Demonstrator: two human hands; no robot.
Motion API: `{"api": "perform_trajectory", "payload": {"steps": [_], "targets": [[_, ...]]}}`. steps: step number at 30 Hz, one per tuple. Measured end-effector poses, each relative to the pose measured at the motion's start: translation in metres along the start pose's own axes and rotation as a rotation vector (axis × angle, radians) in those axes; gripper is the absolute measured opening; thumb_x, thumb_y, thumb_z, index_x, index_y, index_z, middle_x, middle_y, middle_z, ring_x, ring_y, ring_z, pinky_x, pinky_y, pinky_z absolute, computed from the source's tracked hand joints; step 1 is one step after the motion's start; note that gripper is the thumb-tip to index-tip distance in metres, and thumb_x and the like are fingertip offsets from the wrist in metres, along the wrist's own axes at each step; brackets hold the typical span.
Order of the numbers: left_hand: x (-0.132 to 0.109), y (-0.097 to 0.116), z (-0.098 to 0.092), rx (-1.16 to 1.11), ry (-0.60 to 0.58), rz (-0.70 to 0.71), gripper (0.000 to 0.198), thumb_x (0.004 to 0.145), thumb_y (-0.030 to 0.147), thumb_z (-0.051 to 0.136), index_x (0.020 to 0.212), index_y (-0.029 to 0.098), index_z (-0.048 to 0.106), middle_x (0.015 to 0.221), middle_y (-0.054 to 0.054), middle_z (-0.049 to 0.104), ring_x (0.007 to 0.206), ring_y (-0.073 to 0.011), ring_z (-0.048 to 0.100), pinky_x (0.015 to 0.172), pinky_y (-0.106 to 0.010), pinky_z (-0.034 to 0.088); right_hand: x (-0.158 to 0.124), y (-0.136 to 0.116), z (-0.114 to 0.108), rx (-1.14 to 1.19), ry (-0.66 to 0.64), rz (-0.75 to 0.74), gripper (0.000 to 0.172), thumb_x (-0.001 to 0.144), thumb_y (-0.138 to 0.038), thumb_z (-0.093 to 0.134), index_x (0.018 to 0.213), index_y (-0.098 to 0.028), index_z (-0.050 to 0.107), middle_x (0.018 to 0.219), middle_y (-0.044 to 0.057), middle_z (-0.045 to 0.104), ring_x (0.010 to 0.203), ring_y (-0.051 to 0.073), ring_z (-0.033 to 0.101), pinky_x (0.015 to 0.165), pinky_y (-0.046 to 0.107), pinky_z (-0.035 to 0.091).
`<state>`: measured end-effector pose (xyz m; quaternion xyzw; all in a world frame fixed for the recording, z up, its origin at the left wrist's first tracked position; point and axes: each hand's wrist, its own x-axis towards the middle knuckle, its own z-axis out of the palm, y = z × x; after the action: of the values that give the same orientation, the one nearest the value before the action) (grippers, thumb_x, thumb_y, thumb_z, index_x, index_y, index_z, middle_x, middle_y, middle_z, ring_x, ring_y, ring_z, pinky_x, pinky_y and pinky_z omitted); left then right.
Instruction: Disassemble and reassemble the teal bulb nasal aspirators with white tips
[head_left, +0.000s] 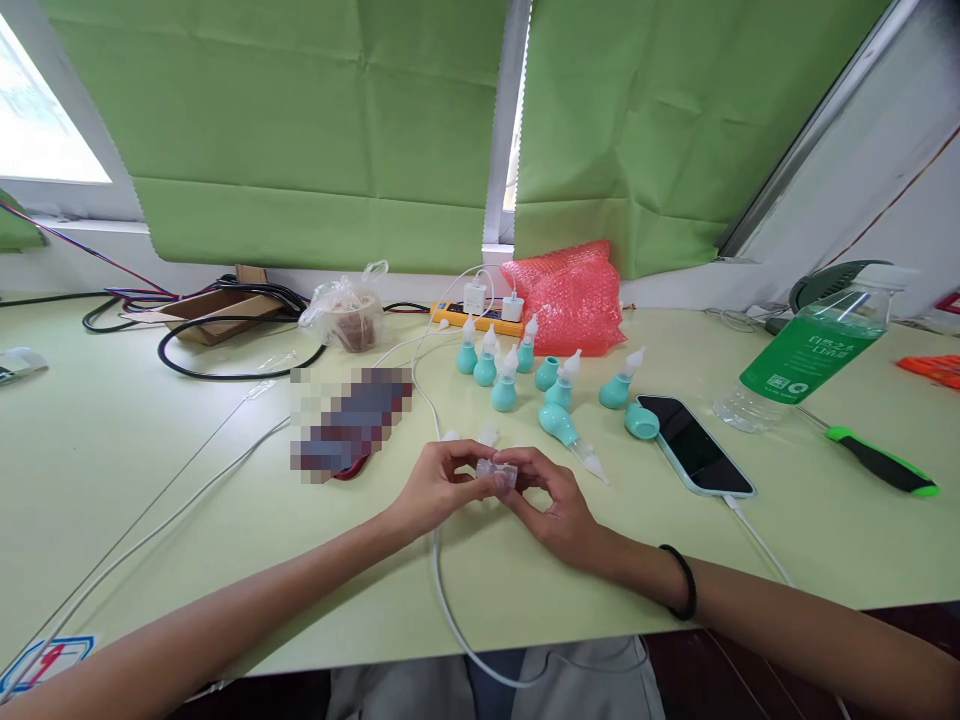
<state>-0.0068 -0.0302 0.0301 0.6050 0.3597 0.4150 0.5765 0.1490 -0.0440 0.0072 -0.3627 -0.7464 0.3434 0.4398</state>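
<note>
My left hand and my right hand meet just above the pale green table. Both pinch one small clear plastic piece between their fingertips. A black band circles my right wrist. Just beyond my hands lie and stand several teal bulb aspirators with clear tips; some are upright, one lies on its side, and one teal bulb has no tip. A couple of loose clear tips rest near my fingers.
A phone on a white cable lies to the right, with a tilted water bottle and a green-handled screwdriver further right. Pink bubble wrap, a yellow power strip, a plastic bag, a cardboard box and black cables line the back.
</note>
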Motion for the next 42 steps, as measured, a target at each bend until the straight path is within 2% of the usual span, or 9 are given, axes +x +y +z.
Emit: {"api": "perform_trajectory", "payload": {"steps": [7,10,12,16,23,27,30,36,42], "targets": [[0.0,0.003,-0.003,0.054,-0.016,0.052,0.019,0.055,0.022,0.07,0.071,0.012,0.064,0.069,-0.003,0.058,0.065,-0.0146,0.056,0.059,-0.027,0.048,-0.002,0.003,0.001,-0.036,-0.016,-0.026,0.027,0.076,-0.024,0.051,0.101,-0.022,0.039,0.071,0.0,0.056,0.065,0.013,0.055,0.06,0.027,0.046],[0.001,0.007,-0.007,0.106,0.095,0.102,0.019,0.057,0.024,0.07,0.071,0.013,0.063,0.072,-0.004,0.059,0.068,-0.0161,0.057,0.06,-0.027,0.049,-0.002,0.002,-0.001,-0.068,0.003,-0.027,0.037,0.073,-0.02,0.053,0.106,-0.022,0.037,0.081,0.002,0.057,0.065,0.012,0.053,0.06,0.027,0.046],[0.003,0.011,-0.01,0.12,0.204,0.109,0.02,0.058,0.025,0.069,0.071,0.012,0.063,0.07,-0.005,0.06,0.062,-0.0145,0.057,0.056,-0.026,0.049,-0.001,0.0,-0.003,-0.097,0.024,-0.036,0.04,0.071,-0.019,0.054,0.107,-0.022,0.038,0.092,0.005,0.055,0.073,0.014,0.052,0.062,0.028,0.046],[0.006,0.013,-0.014,0.119,0.304,0.085,0.023,0.058,0.028,0.069,0.073,0.011,0.063,0.062,-0.002,0.058,0.05,-0.0113,0.054,0.05,-0.024,0.047,0.004,-0.002,-0.006,-0.159,0.089,-0.094,0.033,0.07,-0.017,0.052,0.102,-0.023,0.044,0.103,0.007,0.049,0.087,0.018,0.049,0.067,0.031,0.046],[0.015,-0.004,-0.021,0.05,0.406,0.16,0.037,0.068,0.033,0.06,0.101,0.015,0.057,0.075,-0.001,0.057,0.067,-0.0116,0.054,0.061,-0.026,0.051,0.005,0.001,-0.006,-0.204,0.096,-0.122,0.02,0.07,-0.015,0.052,0.089,-0.021,0.05,0.1,0.007,0.048,0.094,0.019,0.047,0.071,0.032,0.045],[0.018,-0.009,-0.023,0.037,0.507,0.139,0.04,0.07,0.036,0.057,0.104,0.014,0.055,0.083,-0.003,0.056,0.073,-0.0128,0.053,0.065,-0.028,0.052,0.004,0.001,-0.005,-0.216,0.061,-0.144,0.013,0.07,-0.014,0.052,0.081,-0.021,0.051,0.097,0.007,0.048,0.09,0.018,0.049,0.074,0.033,0.044],[0.018,-0.008,-0.023,0.032,0.512,0.15,0.036,0.071,0.036,0.055,0.099,0.013,0.055,0.083,-0.004,0.055,0.075,-0.0131,0.052,0.064,-0.027,0.052,0.003,-0.001,-0.004,-0.224,0.045,-0.163,0.008,0.071,-0.014,0.051,0.076,-0.02,0.051,0.092,0.006,0.048,0.09,0.018,0.049,0.079,0.035,0.041],[0.017,-0.009,-0.023,0.04,0.513,0.176,0.03,0.07,0.034,0.057,0.093,0.014,0.052,0.08,-0.002,0.053,0.073,-0.012,0.052,0.06,-0.024,0.05,0.004,-0.003,-0.005,-0.201,0.013,-0.186,0.006,0.071,-0.013,0.05,0.072,-0.019,0.051,0.082,0.005,0.051,0.078,0.016,0.052,0.072,0.031,0.043],[0.02,-0.018,-0.028,0.193,0.486,0.172,0.04,0.071,0.032,0.056,0.107,0.016,0.05,0.087,-0.003,0.053,0.078,-0.0137,0.052,0.064,-0.026,0.049,0.005,-0.002,-0.005,-0.183,0.001,-0.177,0.005,0.073,-0.014,0.05,0.071,-0.018,0.051,0.075,0.004,0.053,0.073,0.014,0.051,0.069,0.029,0.043]]}}
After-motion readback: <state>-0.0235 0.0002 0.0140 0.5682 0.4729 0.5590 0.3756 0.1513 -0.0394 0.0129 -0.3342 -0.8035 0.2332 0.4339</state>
